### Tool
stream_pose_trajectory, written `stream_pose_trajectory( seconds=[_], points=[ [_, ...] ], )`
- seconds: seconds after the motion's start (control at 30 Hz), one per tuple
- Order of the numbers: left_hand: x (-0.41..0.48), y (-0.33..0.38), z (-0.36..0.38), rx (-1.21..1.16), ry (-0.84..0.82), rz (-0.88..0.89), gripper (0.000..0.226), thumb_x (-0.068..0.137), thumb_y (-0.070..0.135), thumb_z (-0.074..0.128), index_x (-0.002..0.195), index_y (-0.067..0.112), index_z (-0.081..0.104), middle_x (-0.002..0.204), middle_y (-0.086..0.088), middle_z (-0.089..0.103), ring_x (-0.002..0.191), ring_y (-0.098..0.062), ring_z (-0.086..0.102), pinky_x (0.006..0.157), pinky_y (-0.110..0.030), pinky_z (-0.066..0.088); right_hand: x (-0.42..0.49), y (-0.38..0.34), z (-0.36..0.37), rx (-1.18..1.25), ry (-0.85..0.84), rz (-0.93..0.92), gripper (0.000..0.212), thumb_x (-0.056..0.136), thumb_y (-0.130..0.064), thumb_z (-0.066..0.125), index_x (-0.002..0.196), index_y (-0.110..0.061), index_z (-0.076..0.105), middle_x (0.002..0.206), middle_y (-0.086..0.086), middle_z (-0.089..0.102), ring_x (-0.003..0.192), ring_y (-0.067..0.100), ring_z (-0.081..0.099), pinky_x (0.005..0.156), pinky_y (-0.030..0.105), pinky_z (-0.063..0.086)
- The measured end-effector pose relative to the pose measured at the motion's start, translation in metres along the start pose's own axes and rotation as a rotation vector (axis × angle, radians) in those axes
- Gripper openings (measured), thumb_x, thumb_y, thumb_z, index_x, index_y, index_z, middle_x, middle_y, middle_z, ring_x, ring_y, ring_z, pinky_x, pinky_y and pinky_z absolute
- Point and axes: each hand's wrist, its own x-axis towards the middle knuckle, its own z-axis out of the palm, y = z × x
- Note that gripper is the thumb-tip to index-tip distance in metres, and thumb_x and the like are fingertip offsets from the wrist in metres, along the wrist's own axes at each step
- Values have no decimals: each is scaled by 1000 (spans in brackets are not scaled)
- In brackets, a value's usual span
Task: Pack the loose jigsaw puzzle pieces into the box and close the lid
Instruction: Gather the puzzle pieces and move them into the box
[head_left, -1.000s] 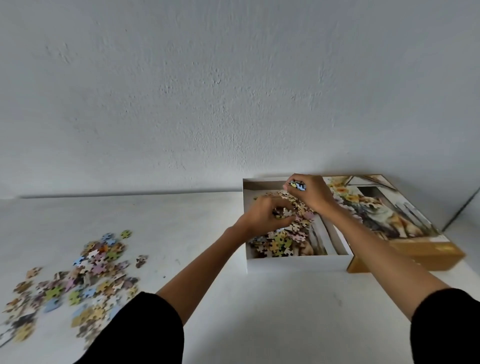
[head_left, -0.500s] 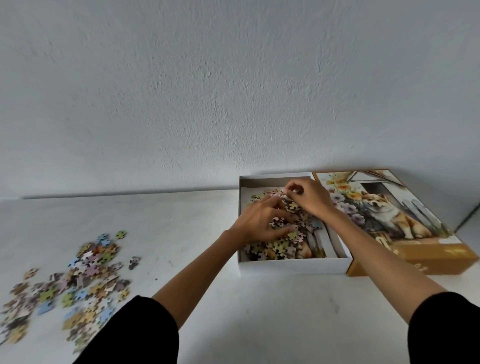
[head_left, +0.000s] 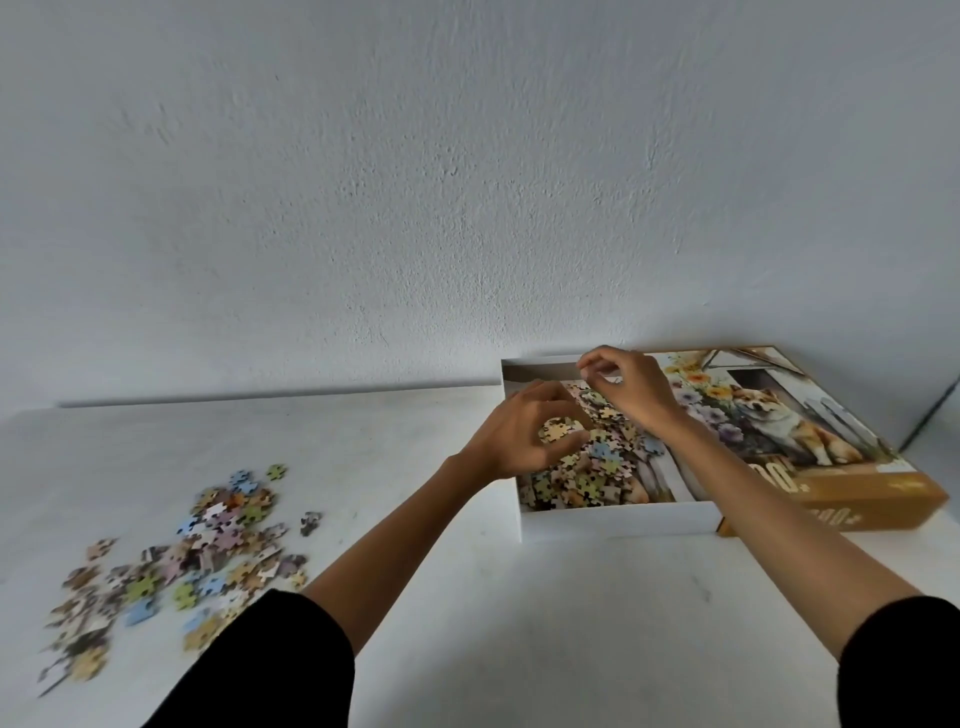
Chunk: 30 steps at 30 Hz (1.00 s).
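Both hands over shallow white cardboard box (head_left: 618, 522), right side of table. Left hand (head_left: 519, 434) loosely curled, right hand (head_left: 631, 392) with fingertips pinched, both look empty now, handful just dropped in. Multicoloured loose puzzle pieces (head_left: 187, 561) remain far left; dog-picture lid (head_left: 810, 441) off, beside box.

Both hands hovering over white box (head_left: 618, 521): left hand (head_left: 524, 434), right hand (head_left: 631, 392); loose pieces (head_left: 176, 556) lying on table (head_left: 467, 623).

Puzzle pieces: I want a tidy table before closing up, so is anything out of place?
Yes. A pile of loose pieces lies scattered on the table's left, apart from the open box.
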Motion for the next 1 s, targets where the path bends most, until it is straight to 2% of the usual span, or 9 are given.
stream_pose_trajectory(
  seconds=[0.1, 0.37, 0.6, 0.73, 0.87, 0.93, 1.0],
  points=[
    [-20, -2, -22, -39, 5, -8, 41, 83, 49, 44, 97, 19, 69, 98, -3, 64, 93, -15, 54, 76, -31, 44, -2, -28, 9, -13, 22, -25, 13, 84, -14, 62, 96, -14, 67, 94, 4, 72, 88, 12, 61, 77, 25, 44],
    [-115, -37, -99, -48, -7, -80, 21, 85, 34, 54, 96, 23, 68, 95, 3, 65, 87, -6, 57, 80, -33, 50, -14, -122, 71, 44, 80, -27, 13, 86, -15, 58, 95, -16, 67, 94, 4, 72, 88, 19, 66, 81, 35, 53],
    [-209, -85, -163, 15, -5, -160, 27, 85, 39, 50, 95, 23, 69, 96, 5, 64, 85, -5, 59, 78, -24, 48, -44, -192, 152, 85, 35, -30, 13, 84, -14, 59, 95, -17, 66, 95, 1, 72, 94, 20, 63, 84, 38, 51],
    [-269, -113, -189, 37, 15, -258, 39, 82, 51, 42, 96, 25, 68, 101, 2, 64, 91, -11, 60, 81, -34, 51, -66, -220, 201, 84, -31, -20, 15, 84, -14, 59, 97, -18, 66, 97, 2, 72, 96, 21, 62, 84, 37, 50],
    [-327, -131, -197, 108, 15, -374, 55, 78, 64, 38, 109, 26, 63, 115, -4, 57, 108, -19, 53, 93, -43, 45, -91, -231, 239, 62, -207, 31, 30, 85, -31, 60, 114, -20, 60, 118, 5, 64, 111, 25, 57, 92, 37, 46],
    [-352, -139, -197, 161, -32, -491, 79, 68, 83, 26, 120, 31, 54, 132, -4, 46, 123, -22, 42, 104, -46, 36, -103, -232, 254, -19, -307, 46, 42, 87, -43, 53, 124, -23, 53, 135, 7, 52, 126, 26, 45, 106, 40, 36],
    [-374, -144, -193, 179, -103, -575, 96, 59, 91, 14, 130, 33, 42, 144, -6, 32, 134, -23, 28, 112, -45, 24, -115, -234, 263, -163, -363, 10, 48, 91, -48, 41, 132, -24, 43, 150, 6, 32, 140, 23, 22, 115, 38, 16]
  ],
)
